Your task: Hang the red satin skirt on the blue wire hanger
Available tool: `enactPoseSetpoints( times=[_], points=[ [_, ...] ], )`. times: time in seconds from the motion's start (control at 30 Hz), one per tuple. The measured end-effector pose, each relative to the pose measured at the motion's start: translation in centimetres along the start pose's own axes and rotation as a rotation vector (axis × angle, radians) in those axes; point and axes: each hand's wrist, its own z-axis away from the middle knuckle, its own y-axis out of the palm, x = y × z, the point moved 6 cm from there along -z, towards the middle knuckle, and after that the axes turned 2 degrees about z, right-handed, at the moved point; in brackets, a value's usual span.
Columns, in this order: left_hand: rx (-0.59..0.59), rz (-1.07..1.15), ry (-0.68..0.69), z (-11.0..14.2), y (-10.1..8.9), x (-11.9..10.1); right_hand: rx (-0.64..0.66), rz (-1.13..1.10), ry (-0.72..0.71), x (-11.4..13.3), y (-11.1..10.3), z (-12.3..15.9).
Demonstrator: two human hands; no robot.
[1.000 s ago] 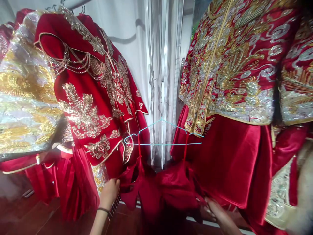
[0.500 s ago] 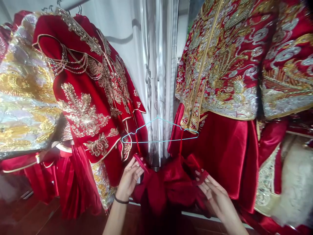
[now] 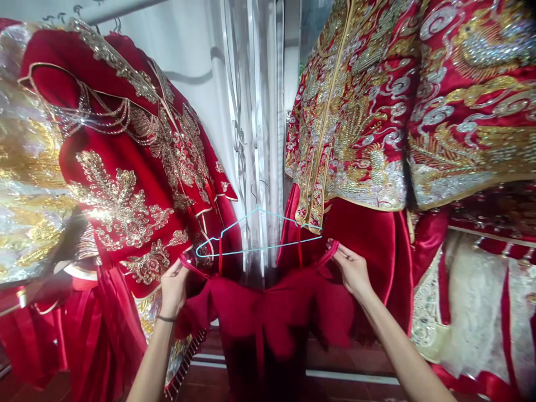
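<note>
A dark red dress (image 3: 259, 312) hangs by thin loops from a light blue wire hanger (image 3: 257, 249) in the middle of the view. My left hand (image 3: 175, 283), with a dark band at the wrist, pinches a red strap (image 3: 195, 268) at the dress's left side. On the other side, my right hand (image 3: 352, 268) pinches the opposite red strap (image 3: 326, 255) just below the hanger's right end. Both straps are pulled outward and up, so the top of the dress spreads wide between my hands. Its lower part fades into shadow.
To the left hangs a red jacket (image 3: 121, 167) with silver beading, beside a gold and white sequined garment (image 3: 29, 178). An embroidered red and gold jacket (image 3: 352, 111) hangs at the right over a red satin skirt (image 3: 355, 240). A white curtain (image 3: 188, 50) is behind.
My hands have moved apart and upward with the straps, spreading the top of the dress. The hanger has tilted, its right end now higher. The view has shifted slightly to the right.
</note>
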Motion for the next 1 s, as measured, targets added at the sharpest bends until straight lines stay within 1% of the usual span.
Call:
enactPoseSetpoints(
  times=[0.1,0.17,0.27,0.33,0.43,0.53,0.6,0.67,0.73,0.8,0.9,1.0],
  points=[
    [-0.024,-0.010,0.022,-2.4,0.0,-0.2,-0.007,0.010,-0.042,0.3,0.6,-2.6],
    [0.008,-0.028,0.015,-3.5,0.4,-0.1,0.015,0.016,-0.048,0.4,1.3,-3.6],
    [0.138,-0.078,-0.036,-4.3,1.8,0.2,0.064,0.040,-0.032,0.5,2.1,-4.1],
    [0.219,-0.135,-0.054,-4.6,2.8,-0.1,0.092,0.055,0.000,0.6,2.3,-4.0],
    [0.324,-0.262,-0.030,-5.1,4.8,-1.1,0.129,0.080,0.019,0.9,2.5,-3.6],
    [0.474,-0.394,0.005,-5.5,7.5,-2.1,0.171,0.123,0.009,1.2,2.7,-3.2],
    [0.568,-0.469,0.011,-5.5,9.1,-2.3,0.184,0.161,0.001,1.4,2.7,-3.1],
    [0.649,-0.539,0.005,-5.4,10.1,-2.1,0.187,0.206,-0.018,1.6,2.4,-3.0],
    [0.725,-0.613,0.025,-5.2,10.7,-1.9,0.206,0.259,-0.043,2.2,2.2,-3.1],
    [0.786,-0.691,0.083,-5.0,10.8,-1.8,0.281,0.330,-0.059,2.9,2.5,-3.3],
    [0.839,-0.810,0.171,-4.6,10.7,-1.7,0.451,0.452,-0.087,4.6,4.4,-3.5],
    [0.891,-0.892,0.213,-4.3,10.6,-1.4,0.551,0.578,-0.169,6.5,6.9,-3.8]
  ],
)
